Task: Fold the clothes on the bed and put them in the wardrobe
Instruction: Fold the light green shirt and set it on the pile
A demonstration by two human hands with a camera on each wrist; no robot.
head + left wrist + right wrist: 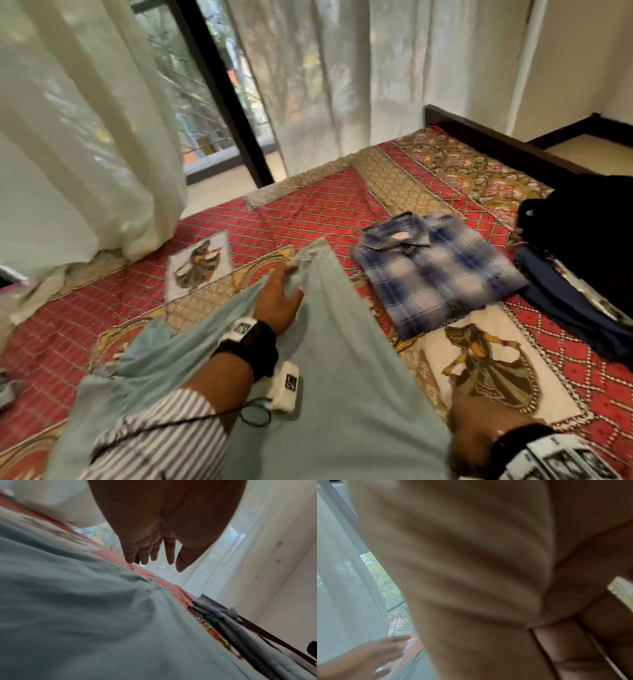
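- Lower centre of the head view, we see a pale blue garment [342, 359] spread over the bed [308, 212]; it runs from the bottom edge up to a narrow end near mid-frame.
- Left hand [279, 301] lies on the garment near that narrow upper end, fingers stretched out and slightly spread, palm down; we can't see it curling round any cloth.
- Left wrist view agrees: fingers [130, 555] straight, pointing away from the camera just above the garment [85, 615], nothing held.
- Right hand [474, 435] sits at the lower right, at the garment's right edge, partly tucked under the cloth; the grip is hidden there.
- Right wrist view is blurred, mostly skin [573, 642] filling the frame; fingers look bent, but we cannot tell whether they hold the cloth.
- Folded blue plaid shirt [435, 270] lies flat on the bed, right of the garment's upper end, apart from both hands.
- Dark clothes [579, 240] are piled at the right edge, just beside the plaid shirt.
- Bedspread is red and gold, with white panels [198, 267] showing figures, one left of the left hand, one above the right hand.
- Sheer curtains [85, 137] hang across the top, with a dark window frame [222, 92] between them.
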